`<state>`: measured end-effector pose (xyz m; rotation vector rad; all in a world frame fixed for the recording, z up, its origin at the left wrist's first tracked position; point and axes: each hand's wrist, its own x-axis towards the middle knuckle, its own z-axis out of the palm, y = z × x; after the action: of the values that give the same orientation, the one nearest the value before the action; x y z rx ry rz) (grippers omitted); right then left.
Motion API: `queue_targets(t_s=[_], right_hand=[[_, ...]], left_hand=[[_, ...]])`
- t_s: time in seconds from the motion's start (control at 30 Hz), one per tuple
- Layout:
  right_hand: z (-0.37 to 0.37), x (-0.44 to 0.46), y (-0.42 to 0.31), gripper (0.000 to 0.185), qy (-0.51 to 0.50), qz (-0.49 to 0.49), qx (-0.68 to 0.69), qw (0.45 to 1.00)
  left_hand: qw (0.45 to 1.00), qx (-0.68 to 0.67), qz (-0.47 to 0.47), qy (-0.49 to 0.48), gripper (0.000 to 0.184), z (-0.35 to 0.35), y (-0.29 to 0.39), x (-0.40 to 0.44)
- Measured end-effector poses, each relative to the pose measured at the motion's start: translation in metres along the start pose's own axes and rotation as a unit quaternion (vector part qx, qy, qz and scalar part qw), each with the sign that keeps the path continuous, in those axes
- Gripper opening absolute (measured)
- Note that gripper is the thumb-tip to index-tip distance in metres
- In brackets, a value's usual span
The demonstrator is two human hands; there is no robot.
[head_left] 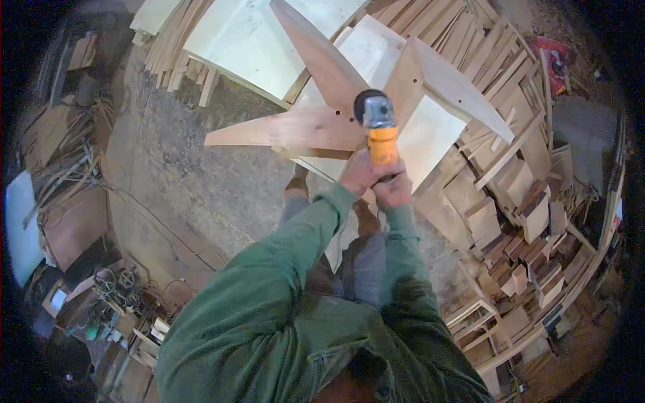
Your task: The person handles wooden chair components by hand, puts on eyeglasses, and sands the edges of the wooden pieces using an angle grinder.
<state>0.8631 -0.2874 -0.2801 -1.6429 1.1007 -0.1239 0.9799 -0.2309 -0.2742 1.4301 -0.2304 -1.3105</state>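
Both my hands grip an angle grinder with an orange body (383, 142) and a grey metal head. My left hand (361, 174) wraps round the body from the left, and my right hand (394, 189) closes round its near end. A dark round disc (366, 101) at the far end of the tool is over the right part of a pale V-shaped wooden piece (302, 126); I cannot tell if they touch. Two tapered arms of that piece point away and to the left. Beside it, on the right, lies a similar tapered wooden piece (463, 91) with dark holes.
Pale wooden boards (248, 47) lie at the back left. Long strips (430, 20) and stacked wood blocks (517, 269) fill the right side. A cable (161, 218) crosses the concrete floor (195, 174) on the left. Tangled cords (117, 285) and scraps are at lower left.
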Motion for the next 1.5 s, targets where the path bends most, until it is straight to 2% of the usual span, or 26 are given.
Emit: queue_targets(t_s=[0.07,0.13,0.23,0.3,0.37,0.4,0.5,0.53,0.63,0.7,0.77,0.8,0.9,0.93,1.03,1.1,1.17,1.2,1.3,1.33,1.43,1.5], right_hand=[[-0.014,-0.003,-0.015,0.050,-0.022,0.000,0.028,0.999],[-0.017,-0.008,-0.007,0.048,-0.031,0.036,0.001,0.999],[0.001,-0.038,0.000,0.047,-0.020,0.050,0.165,0.985],[0.013,-0.033,0.025,0.047,-0.054,0.006,0.046,0.997],[0.019,-0.022,-0.012,0.046,-0.096,0.045,-0.107,0.989],[0.018,-0.013,-0.029,0.043,-0.111,0.018,-0.063,0.992],[0.024,0.013,-0.009,0.041,-0.050,0.000,0.028,0.998],[0.017,0.009,-0.015,0.041,-0.021,0.022,0.022,0.999],[-0.003,-0.014,-0.022,0.042,-0.050,0.004,-0.026,0.998],[0.011,-0.024,-0.006,0.043,-0.065,-0.044,0.038,0.996],[0.029,-0.026,-0.024,0.043,-0.076,-0.013,-0.028,0.997],[0.037,-0.016,-0.007,0.041,-0.081,-0.026,0.012,0.996],[0.024,0.016,-0.011,0.039,-0.085,-0.010,0.021,0.996],[0.015,0.018,-0.024,0.038,-0.061,0.032,-0.035,0.997],[-0.006,0.000,-0.016,0.039,-0.022,0.028,-0.020,0.999],[-0.016,-0.016,-0.018,0.042,-0.027,0.021,0.002,0.999],[-0.002,-0.015,0.005,0.045,-0.034,-0.014,0.064,0.997],[0.004,-0.013,0.011,0.047,-0.039,-0.030,0.092,0.995],[0.009,0.012,-0.036,0.048,-0.048,0.002,-0.010,0.999],[0.013,0.019,-0.045,0.043,-0.042,0.015,-0.013,0.999],[0.031,0.043,-0.069,0.048,-0.021,0.073,-0.091,0.993],[0.042,0.060,-0.063,0.049,-0.013,0.045,-0.069,0.996]], left_hand=[[0.997,0.078,-0.005,-0.001,0.036,0.008,0.030,-0.004],[1.000,0.028,0.004,-0.012,0.035,0.013,-0.007,-0.006],[1.000,-0.006,0.021,0.020,0.032,0.010,-0.028,-0.030],[0.997,-0.051,0.023,0.062,0.031,-0.001,-0.030,-0.039],[0.985,-0.132,0.012,0.111,0.031,-0.013,-0.031,-0.041],[0.984,-0.156,0.010,0.082,0.030,-0.023,-0.030,-0.030],[0.986,-0.155,0.014,0.053,0.030,-0.018,-0.017,0.002],[0.993,-0.107,0.008,0.041,0.031,-0.011,-0.015,0.007],[0.995,0.091,0.051,0.004,0.035,-0.004,-0.008,-0.016],[0.997,-0.036,0.070,0.021,0.036,-0.004,-0.059,-0.020],[0.987,-0.138,-0.024,0.075,0.035,-0.022,-0.039,-0.042],[0.984,-0.143,0.018,0.108,0.033,-0.025,-0.040,-0.034],[0.990,-0.124,0.038,0.058,0.032,-0.026,-0.006,-0.004],[0.997,-0.074,0.011,0.035,0.036,-0.020,0.000,0.002],[0.995,0.083,0.021,0.043,0.032,0.005,-0.025,0.005],[0.997,-0.029,0.052,0.044,0.033,0.017,-0.031,-0.011],[0.998,-0.047,0.020,0.028,0.033,0.009,-0.044,-0.013],[0.999,0.030,0.010,0.026,0.034,-0.001,-0.007,-0.021],[0.994,-0.106,0.005,0.012,0.035,-0.020,-0.005,0.007],[0.992,-0.120,0.026,0.010,0.036,-0.025,0.019,0.006],[0.994,-0.106,-0.001,-0.001,0.033,-0.050,0.024,0.032],[0.998,-0.063,0.006,-0.004,0.034,-0.067,0.042,0.043]])
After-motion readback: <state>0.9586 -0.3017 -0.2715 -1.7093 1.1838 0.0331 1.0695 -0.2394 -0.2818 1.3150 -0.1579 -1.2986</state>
